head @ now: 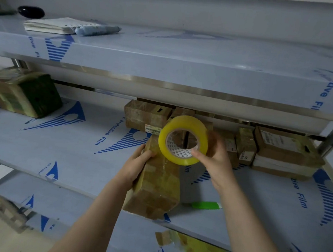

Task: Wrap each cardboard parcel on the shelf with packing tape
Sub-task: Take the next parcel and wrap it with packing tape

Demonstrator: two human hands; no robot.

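A long cardboard parcel (156, 186) lies on the middle shelf (67, 153), its near end reaching the shelf's front edge; glossy tape covers much of it. My left hand (135, 163) grips the parcel's left side near its far end. My right hand (213, 160) holds a yellow roll of packing tape (182, 139) upright just above the parcel's far end, fingers hooked into the roll's core. Several more cardboard parcels (281, 151) are stacked at the back right, one (146, 115) sits behind the roll, and a taped one (22, 91) rests at the far left.
A green box cutter (206, 205) lies on the shelf right of the long parcel. The upper shelf (189, 53) carries a notebook (57, 25), a marker (98, 30) and a black oval object (31, 12). Crumpled tape scraps (194, 248) lie on the lower shelf.
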